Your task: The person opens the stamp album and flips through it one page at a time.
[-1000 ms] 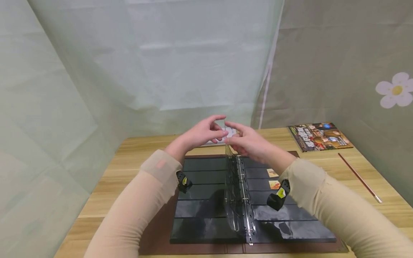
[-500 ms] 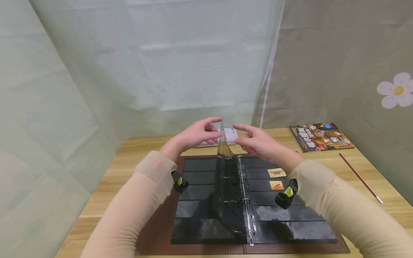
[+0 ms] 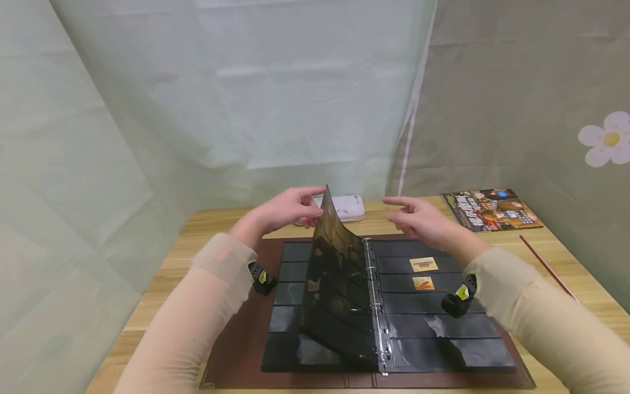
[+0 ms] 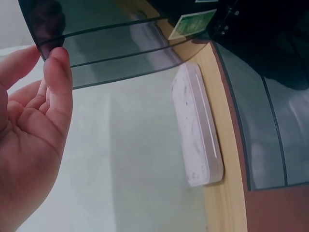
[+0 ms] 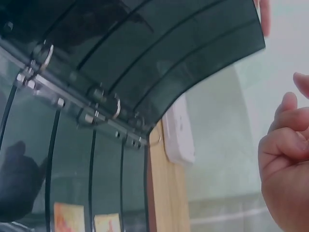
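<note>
My left hand (image 3: pixel 280 210) pinches the raised outer corner of a dark translucent pocket page (image 3: pixel 334 279) between thumb and forefinger. The page bows upward over the left side of an open ring binder (image 3: pixel 236 350) and is still held by its metal rings (image 3: pixel 376 306). In the left wrist view, a small green stamp (image 4: pixel 193 24) shows in that page. Free of the page, my right hand (image 3: pixel 425 221) hovers above the back of the right side, forefinger extended and other fingers loosely bent. Two small stamps (image 3: pixel 424 265) sit in pockets of the right page (image 3: pixel 443 306).
A white tin-like case (image 3: pixel 346 208) lies behind the binder. To the back right is a colourful magazine (image 3: pixel 489 209), with a red pencil (image 3: pixel 546 267) in front of it. The wooden table (image 3: pixel 167 262) meets fabric walls at the back and sides.
My left hand has drawn the page leftward from nearly upright to leaning over the left side. My right hand has let go of the page and moved right.
</note>
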`<state>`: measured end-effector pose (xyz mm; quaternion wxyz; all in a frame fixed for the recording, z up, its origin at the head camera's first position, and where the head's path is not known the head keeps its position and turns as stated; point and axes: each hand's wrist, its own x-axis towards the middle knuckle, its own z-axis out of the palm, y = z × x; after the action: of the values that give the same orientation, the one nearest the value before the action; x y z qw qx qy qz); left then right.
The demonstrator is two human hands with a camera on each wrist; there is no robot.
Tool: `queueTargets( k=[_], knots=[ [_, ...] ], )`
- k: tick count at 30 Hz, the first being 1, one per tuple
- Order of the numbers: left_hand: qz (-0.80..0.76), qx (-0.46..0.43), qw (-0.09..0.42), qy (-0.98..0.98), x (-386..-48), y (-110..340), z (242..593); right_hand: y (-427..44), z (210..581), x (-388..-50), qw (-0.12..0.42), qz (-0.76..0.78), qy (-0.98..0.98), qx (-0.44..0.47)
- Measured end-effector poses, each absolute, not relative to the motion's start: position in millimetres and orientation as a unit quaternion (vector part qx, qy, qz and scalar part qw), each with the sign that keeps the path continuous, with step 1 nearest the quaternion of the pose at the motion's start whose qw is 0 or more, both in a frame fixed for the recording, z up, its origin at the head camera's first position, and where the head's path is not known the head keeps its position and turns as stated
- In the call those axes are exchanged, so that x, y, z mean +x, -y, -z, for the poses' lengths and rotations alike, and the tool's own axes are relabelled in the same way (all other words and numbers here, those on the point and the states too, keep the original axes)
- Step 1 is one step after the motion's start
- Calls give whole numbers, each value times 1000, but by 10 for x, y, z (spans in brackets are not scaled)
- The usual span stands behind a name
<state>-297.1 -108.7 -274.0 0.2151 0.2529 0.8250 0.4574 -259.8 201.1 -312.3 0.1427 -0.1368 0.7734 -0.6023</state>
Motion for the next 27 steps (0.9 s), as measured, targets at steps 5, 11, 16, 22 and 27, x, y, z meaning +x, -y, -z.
queueTargets(
  k=[5,11,16,22,27],
  knots=[
    [-449,247,214,-832,-2959,1188,2755,-2189,3201,-2592,133,568,-802,-130],
    [-440,246,206,-839,-2947,1290,2795,-2373,3268,-2582,118,495,-854,-113],
    [-426,248,200,-847,-2943,1379,2841,-2541,3352,-2580,97,424,-892,-121],
    [-429,247,196,-847,-2923,1455,2893,-2749,3495,-2539,96,392,-909,-105],
    [-447,234,196,-841,-2917,1495,2931,-2907,3608,-2523,85,367,-920,-109]
  ],
)
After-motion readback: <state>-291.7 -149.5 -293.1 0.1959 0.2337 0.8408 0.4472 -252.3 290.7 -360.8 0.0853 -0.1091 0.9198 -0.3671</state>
